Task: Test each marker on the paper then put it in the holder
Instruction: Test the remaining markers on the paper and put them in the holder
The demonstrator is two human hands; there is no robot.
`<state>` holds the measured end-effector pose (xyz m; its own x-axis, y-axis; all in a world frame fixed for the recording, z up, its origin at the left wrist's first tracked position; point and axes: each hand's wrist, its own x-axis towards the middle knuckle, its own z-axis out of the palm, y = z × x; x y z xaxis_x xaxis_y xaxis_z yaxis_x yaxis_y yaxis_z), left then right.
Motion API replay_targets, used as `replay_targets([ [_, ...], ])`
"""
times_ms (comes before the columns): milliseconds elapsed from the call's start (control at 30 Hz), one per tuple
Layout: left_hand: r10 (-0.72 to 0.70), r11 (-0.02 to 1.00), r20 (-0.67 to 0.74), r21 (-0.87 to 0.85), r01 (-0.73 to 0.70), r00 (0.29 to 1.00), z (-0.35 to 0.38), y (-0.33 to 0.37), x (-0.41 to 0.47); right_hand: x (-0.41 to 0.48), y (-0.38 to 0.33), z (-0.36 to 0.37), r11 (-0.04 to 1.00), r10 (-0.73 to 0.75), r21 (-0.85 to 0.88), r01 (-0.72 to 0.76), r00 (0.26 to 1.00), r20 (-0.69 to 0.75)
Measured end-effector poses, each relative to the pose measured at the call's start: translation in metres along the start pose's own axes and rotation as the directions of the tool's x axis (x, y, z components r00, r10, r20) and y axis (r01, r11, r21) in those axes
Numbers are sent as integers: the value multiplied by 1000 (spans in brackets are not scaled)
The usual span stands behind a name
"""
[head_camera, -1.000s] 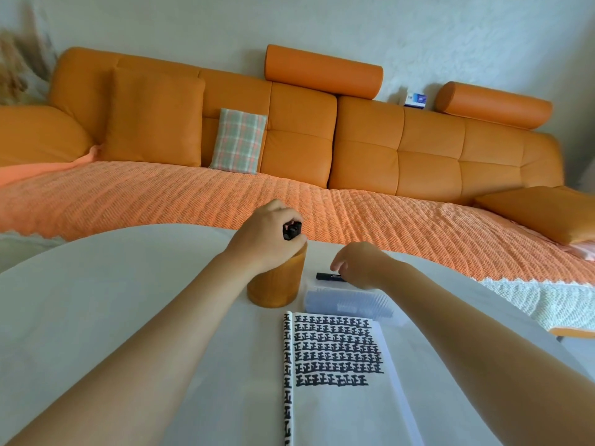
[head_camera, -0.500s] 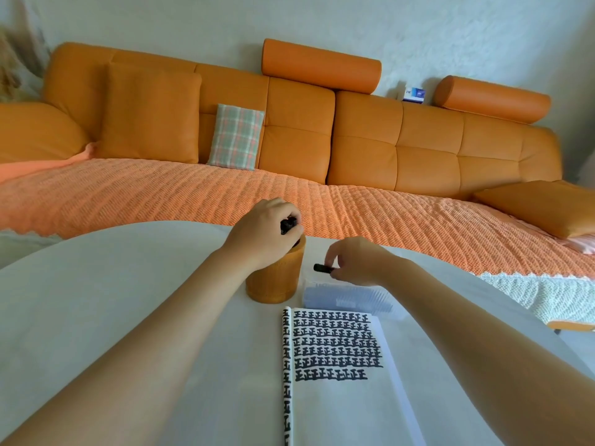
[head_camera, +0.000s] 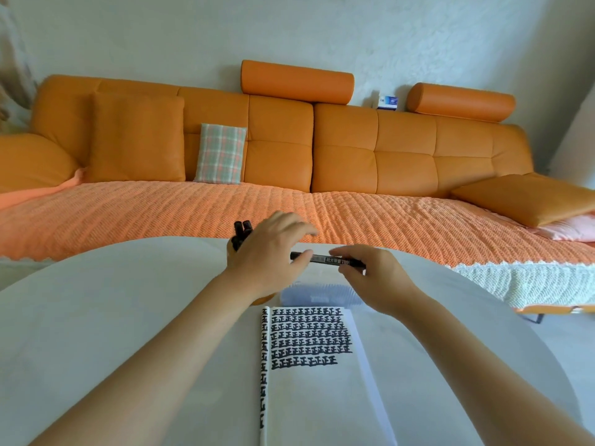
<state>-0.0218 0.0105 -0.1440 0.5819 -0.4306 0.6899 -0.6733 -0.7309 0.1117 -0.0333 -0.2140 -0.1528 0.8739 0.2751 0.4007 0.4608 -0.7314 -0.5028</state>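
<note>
White tabletop: the table (head_camera: 96,317) is pale, matte and smooth, with a rounded far edge; both forearms reach across it.
Room: a plain light wall (head_camera: 322,27) stands behind a long orange sofa (head_camera: 405,146).
Sofa dressing: a ribbed orange throw (head_camera: 161,214) covers the seat. A plaid cushion (head_camera: 220,153) leans upright on the backrest. Two cylindrical bolsters (head_camera: 296,82) lie along the top, with a small box (head_camera: 387,102) between them.
Marker: the black marker (head_camera: 325,259) is held level above the table's far side, beyond the paper, with white print on its barrel.
Right hand: the right hand (head_camera: 373,278) has its fingers curled round the marker's right half, gripping it.
Left hand: the left hand (head_camera: 267,255) has its thumb tip at the marker's left end and blurred fingers stretched above it. Cannot tell whether it pinches.
Holder: the brown, round-walled holder (head_camera: 265,299) is mostly hidden behind the left hand and wrist; only slivers show.
Stored markers: the black tops of the stored markers (head_camera: 242,231) poke up just left of the left hand.
Plastic case: a translucent bluish ridged plastic case (head_camera: 318,295) lies flat between the hands and the paper.
Paper: the white paper (head_camera: 322,400) lies nearest the camera. Rows of black marks (head_camera: 309,339) fill its upper part and run down its left edge.
</note>
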Motion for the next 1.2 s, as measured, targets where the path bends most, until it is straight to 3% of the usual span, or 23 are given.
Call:
replay_targets([
  [200, 42, 999, 160, 8, -44, 986, 18, 18, -22, -35, 14, -1, 984, 79, 161, -81, 997, 21],
  [300, 43, 999, 170, 18, -47, 984, 21, 23, -32, -40, 17, -1, 988, 83, 123, -88, 995, 46],
  [433, 84, 996, 184, 11, -88, 979, 19, 31, -37, -44, 15, 5, 984, -93, -146, 101, 994, 60],
  [533, 95, 995, 202, -16, -94, 975, 18, 35, -39, -46, 7, 13, 985, -132, -85, 147, 979, 158],
  [767, -30, 998, 272, -49, 45, 962, 16, 39, -65, -49, 2, 25, 935, -255, -192, 298, 942, 218],
  [867, -108, 989, 299, -69, 134, 948, 12, 39, -77, -52, -1, 34, 912, -343, -174, 372, 922, 178],
  [1033, -242, 929, 368, -178, 324, 898, 3, 39, -81, -49, -4, 40, 826, -469, -305, 474, 878, 97],
  [1133, -195, 951, 326, -169, 260, 925, 0, 33, -82, -52, -10, 40, 835, -438, -326, 443, 894, 94],
  [1200, -127, 980, 295, -111, 166, 947, 0, 29, -84, -54, -15, 41, 906, -312, -250, 342, 938, 152],
])
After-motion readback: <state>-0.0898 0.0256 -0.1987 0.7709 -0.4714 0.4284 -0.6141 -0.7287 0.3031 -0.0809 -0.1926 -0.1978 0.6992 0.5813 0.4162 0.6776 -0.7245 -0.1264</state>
